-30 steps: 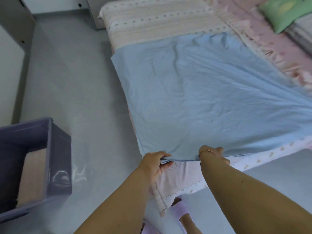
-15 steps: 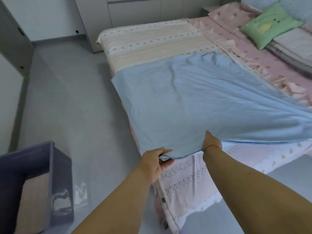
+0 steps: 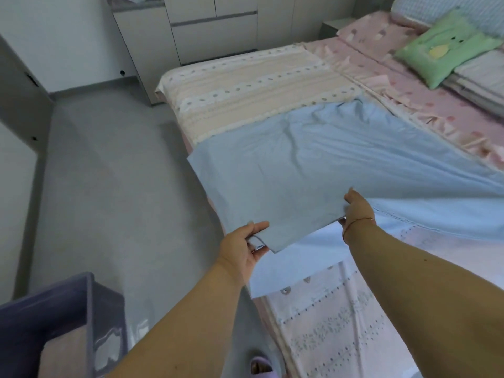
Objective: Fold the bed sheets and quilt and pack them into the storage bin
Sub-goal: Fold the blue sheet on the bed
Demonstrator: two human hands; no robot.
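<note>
- The bed (image 3: 245, 85) fills the right of the view, covered by a patterned cream-and-pink quilt (image 3: 253, 88); a green pillow (image 3: 447, 50) lies at its far right, beside a stack of folded bedding.
- White cabinets (image 3: 212, 25) stand against the far wall beyond the grey floor.
- The purple storage bin (image 3: 62, 317) sits on the floor at lower left, well apart from the sheet (its inside is only partly in view).
- The light blue sheet (image 3: 313, 165) lies spread over the quilt, creased near its far edge, its near edge lifted off the bed.
- The left hand (image 3: 245, 249) pinches the sheet's near corner between thumb and fingers; the right hand (image 3: 357, 208) is closed on the same edge further right, a thin bracelet at the wrist.
- Since half a second ago, both hands have raised the near edge higher and carried it forward, baring more of the quilt below.
</note>
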